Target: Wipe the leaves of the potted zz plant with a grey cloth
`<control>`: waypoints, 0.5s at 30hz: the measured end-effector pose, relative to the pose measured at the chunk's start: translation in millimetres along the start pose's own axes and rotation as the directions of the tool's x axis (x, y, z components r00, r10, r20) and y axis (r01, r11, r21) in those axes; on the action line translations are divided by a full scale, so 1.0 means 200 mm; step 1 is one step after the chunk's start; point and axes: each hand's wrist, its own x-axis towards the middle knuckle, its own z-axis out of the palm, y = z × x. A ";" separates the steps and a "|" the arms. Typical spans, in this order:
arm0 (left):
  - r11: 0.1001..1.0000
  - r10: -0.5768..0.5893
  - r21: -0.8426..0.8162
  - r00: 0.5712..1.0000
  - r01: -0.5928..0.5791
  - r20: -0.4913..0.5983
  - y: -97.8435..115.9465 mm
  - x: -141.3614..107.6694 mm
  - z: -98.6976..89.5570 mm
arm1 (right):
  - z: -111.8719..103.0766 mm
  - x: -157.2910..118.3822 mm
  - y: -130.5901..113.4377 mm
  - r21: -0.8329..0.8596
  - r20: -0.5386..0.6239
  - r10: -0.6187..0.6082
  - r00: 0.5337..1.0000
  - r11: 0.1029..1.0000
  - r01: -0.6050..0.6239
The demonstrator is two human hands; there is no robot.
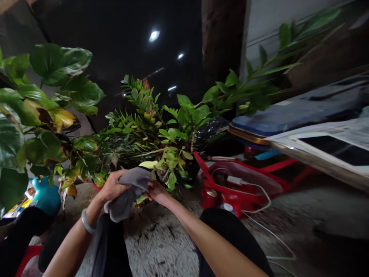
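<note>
Grey cloth partly hides my left fingers; to their right, a blurred white-framed panel is cut off.

The scene is dim, the far dark surface nearly black but for white glare spots. Glossy leaves at left catch a sheen; blur smears the floor and the stretched right edge.

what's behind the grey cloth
Leafy green plants show behind the grey cloth, with a pale yellow-green leaf just above its top edge. What the cloth itself covers is hidden.
</note>
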 end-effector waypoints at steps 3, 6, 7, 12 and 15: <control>0.995 0.046 -0.070 0.960 -0.068 -0.277 0.14 0.12 -0.09 | -0.02 -0.03 -0.02 -0.063 0.009 0.009 1.000 0.998 -0.009; 0.989 0.056 -0.087 0.842 -0.121 -0.537 0.21 0.32 -0.10 | -0.04 -0.05 -0.04 -0.106 0.014 0.003 1.000 0.994 -0.002; 0.989 0.048 -0.092 0.834 -0.118 -0.550 0.19 0.36 -0.08 | -0.04 -0.05 -0.05 -0.116 0.012 0.006 1.000 0.993 -0.005; 0.986 -0.102 0.124 0.991 0.113 -0.091 -0.10 0.26 0.15 | -0.04 -0.04 -0.05 -0.151 -0.019 0.045 0.999 0.987 -0.048; 0.972 -0.192 0.147 0.980 0.184 0.047 -0.25 0.08 0.21 | -0.05 -0.05 -0.05 -0.179 -0.027 0.065 0.997 0.981 -0.069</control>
